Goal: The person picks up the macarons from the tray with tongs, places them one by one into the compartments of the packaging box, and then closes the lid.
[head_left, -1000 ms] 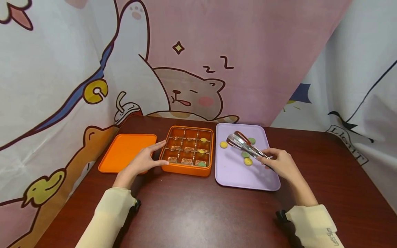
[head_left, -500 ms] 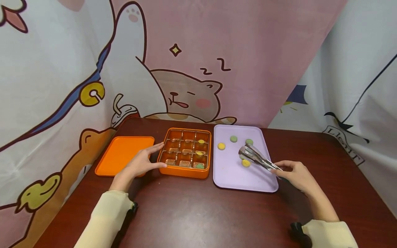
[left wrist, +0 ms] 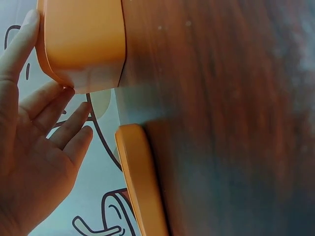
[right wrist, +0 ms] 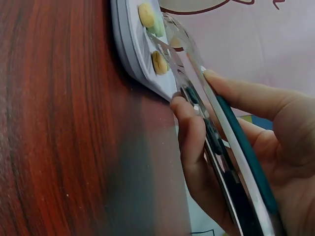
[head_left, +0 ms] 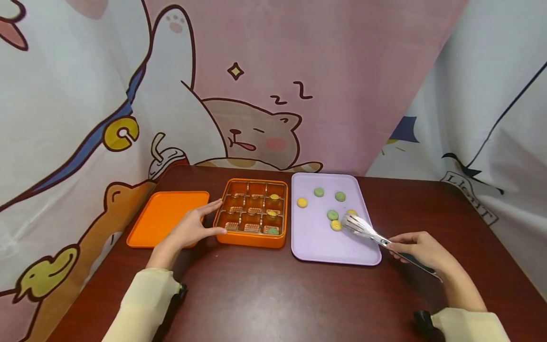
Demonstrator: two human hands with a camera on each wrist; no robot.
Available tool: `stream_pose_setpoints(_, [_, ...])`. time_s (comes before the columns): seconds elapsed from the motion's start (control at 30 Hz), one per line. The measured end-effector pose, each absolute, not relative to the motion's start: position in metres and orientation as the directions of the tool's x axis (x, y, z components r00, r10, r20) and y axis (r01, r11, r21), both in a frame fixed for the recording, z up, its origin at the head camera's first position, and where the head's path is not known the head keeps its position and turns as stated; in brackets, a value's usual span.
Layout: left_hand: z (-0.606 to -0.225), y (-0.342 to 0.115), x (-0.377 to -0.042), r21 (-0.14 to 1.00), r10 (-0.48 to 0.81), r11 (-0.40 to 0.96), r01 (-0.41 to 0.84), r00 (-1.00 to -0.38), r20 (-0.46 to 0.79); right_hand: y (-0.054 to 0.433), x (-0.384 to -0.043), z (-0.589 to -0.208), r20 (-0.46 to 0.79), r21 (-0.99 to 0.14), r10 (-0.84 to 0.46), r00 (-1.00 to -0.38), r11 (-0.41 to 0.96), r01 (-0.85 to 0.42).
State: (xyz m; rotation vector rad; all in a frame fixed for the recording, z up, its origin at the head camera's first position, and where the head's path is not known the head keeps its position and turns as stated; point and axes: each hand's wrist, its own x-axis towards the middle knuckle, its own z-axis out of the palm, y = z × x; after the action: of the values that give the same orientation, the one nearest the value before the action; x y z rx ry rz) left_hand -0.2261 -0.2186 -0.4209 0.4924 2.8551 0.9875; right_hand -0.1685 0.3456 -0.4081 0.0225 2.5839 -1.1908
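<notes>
My right hand (head_left: 420, 248) holds metal tongs (head_left: 363, 228) with dark green grips, their tips over the right part of the lilac tray (head_left: 325, 247). Beside the tips lie a yellow macaron-like cookie (head_left: 336, 225) and a green one (head_left: 332, 215). Another yellow cookie (head_left: 352, 213) is partly hidden behind the tongs. My left hand (head_left: 190, 230) touches the left side of an orange box (head_left: 252, 240) with fairly straight fingers, the thumb at its near corner. A clear divided insert fills the box; its right column holds two yellow pieces (head_left: 274, 196) and a green one (head_left: 273, 231).
An orange lid (head_left: 168, 216) lies on the dark wood table (head_left: 256, 294), left of the box. More green (head_left: 318, 192) and yellow cookies (head_left: 302, 203) sit on the tray's far part. A printed curtain (head_left: 342, 95) hangs behind the table.
My right hand has drawn the tongs right and toward me, and their jaws have come closer together. More cookies show on the tray. My left hand stays at the box; the view has shifted slightly.
</notes>
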Motion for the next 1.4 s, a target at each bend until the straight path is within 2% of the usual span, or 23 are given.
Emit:
stream_pose_setpoints(0.2, [-0.421, -0.218, -0.224, 0.612, 0.322, 0.743, 0.27, -0.946, 0.027, 0.346, -0.171, -0.409, -0.326, -0.769, -0.158, -0.932, 0.618, 0.164])
stream_pose_setpoints(0.47, [-0.422, -0.217, -0.224, 0.619, 0.323, 0.736, 0.274, -0.946, 0.035, 0.336, -0.174, -0.411, -0.268, -0.715, -0.156, -0.951, 0.694, 0.088])
stream_pose_setpoints(1.4, [-0.424, -0.218, -0.227, 0.615, 0.328, 0.735, 0.284, -0.944, 0.044, 0.3, -0.169, -0.411, -0.021, -0.647, -0.068, -0.997, 0.761, -0.038])
